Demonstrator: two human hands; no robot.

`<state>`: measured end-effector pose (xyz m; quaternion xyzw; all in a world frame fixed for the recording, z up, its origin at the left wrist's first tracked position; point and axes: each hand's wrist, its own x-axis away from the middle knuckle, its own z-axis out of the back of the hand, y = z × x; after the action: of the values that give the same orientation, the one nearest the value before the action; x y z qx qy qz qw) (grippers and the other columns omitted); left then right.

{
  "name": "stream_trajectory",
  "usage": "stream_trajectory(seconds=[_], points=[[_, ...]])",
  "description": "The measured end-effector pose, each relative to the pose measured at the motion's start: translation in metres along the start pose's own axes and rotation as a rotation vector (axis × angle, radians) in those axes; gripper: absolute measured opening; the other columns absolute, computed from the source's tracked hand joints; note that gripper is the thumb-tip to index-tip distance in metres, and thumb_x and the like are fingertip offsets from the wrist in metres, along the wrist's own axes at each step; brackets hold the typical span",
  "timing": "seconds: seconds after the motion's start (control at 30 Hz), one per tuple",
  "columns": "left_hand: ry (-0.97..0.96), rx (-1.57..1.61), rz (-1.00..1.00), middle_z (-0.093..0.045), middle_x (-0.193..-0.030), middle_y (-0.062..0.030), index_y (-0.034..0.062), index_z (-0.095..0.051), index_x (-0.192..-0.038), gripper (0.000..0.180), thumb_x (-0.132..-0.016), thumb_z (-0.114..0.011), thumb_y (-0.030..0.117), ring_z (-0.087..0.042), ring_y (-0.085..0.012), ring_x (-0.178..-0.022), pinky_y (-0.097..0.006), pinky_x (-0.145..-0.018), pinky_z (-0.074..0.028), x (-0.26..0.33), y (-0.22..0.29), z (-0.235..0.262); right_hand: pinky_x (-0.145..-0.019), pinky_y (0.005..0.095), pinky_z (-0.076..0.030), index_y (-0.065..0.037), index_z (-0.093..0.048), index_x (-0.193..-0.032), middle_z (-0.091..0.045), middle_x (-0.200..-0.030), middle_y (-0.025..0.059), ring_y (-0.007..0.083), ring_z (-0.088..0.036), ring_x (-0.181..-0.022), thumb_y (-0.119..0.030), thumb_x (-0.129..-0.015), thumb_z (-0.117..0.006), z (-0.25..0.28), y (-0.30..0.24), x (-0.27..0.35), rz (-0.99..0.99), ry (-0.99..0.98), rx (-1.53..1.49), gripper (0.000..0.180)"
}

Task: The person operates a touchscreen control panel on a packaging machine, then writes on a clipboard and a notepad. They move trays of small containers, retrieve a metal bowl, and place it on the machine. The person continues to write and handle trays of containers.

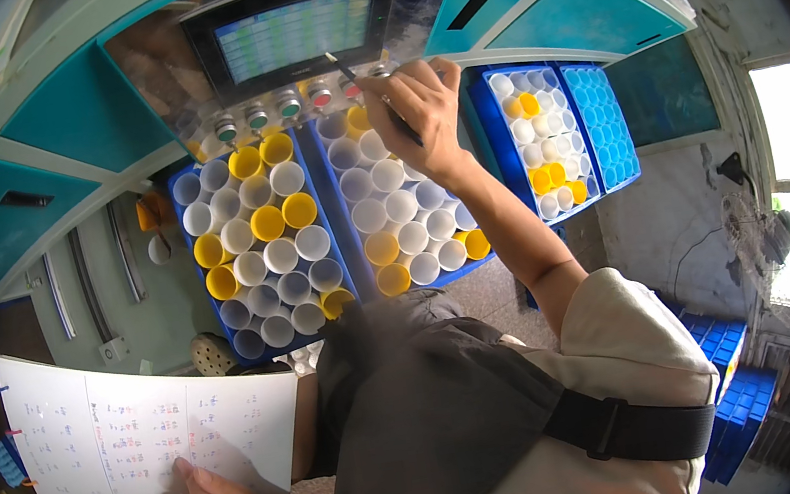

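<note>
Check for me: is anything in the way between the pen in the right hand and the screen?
Nothing visible is: the pen in the right hand shows its tip at the screen's lower edge. Push buttons sit below the tip. Touching or not, I can't tell.
</note>
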<state>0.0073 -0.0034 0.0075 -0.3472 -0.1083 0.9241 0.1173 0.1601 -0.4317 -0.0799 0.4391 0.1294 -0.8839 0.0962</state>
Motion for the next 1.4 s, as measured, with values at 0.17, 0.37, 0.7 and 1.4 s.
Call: stream_trajectory(seconds=[0.17,0.37,0.7,1.4], points=[[-0.006,-0.008,0.008,-0.064,-0.071,0.0003,0.0043,-0.081,-0.098,0.023,-0.102,-0.067,0.022,-0.050,-0.0176,-0.069,-0.036,-0.078,-0.036,0.002,0.000,-0.001,-0.085,0.0416,-0.033,-0.007,-0.077,-0.099,-0.063,-0.072,0.0036,0.0158,-0.057,-0.075,0.000,-0.079,-0.071,0.003,-0.001,-0.011,0.001,0.093,-0.032,0.022],[0.001,-0.020,0.020,-0.054,-0.065,-0.0021,0.0029,-0.081,-0.100,0.029,-0.104,-0.062,0.024,-0.049,-0.0198,-0.071,-0.039,-0.081,-0.037,0.003,0.001,-0.003,-0.082,0.0398,-0.032,-0.011,-0.074,-0.104,-0.066,-0.076,-0.0008,0.0166,-0.061,-0.079,-0.007,-0.081,-0.077,0.001,0.001,-0.030,0.062,0.126,0.007,0.023],[-0.014,-0.039,0.013,-0.056,-0.065,-0.0009,0.0027,-0.081,-0.099,0.031,-0.105,-0.061,0.025,-0.049,-0.0182,-0.071,-0.038,-0.081,-0.037,0.006,-0.002,-0.003,-0.083,0.0412,-0.033,-0.010,-0.074,-0.102,-0.068,-0.077,-0.0005,0.0168,-0.062,-0.080,-0.007,-0.079,-0.077,-0.007,-0.004,-0.027,0.076,0.111,-0.013,0.023],[0.004,-0.033,0.021,-0.053,-0.064,-0.0004,0.0029,-0.081,-0.100,0.031,-0.105,-0.061,0.026,-0.048,-0.0183,-0.070,-0.037,-0.082,-0.037,0.005,0.000,-0.005,-0.083,0.0411,-0.035,-0.010,-0.075,-0.098,-0.067,-0.077,-0.0002,0.0159,-0.061,-0.078,-0.005,-0.077,-0.073,-0.010,-0.013,-0.027,0.094,0.038,-0.042,0.022]])
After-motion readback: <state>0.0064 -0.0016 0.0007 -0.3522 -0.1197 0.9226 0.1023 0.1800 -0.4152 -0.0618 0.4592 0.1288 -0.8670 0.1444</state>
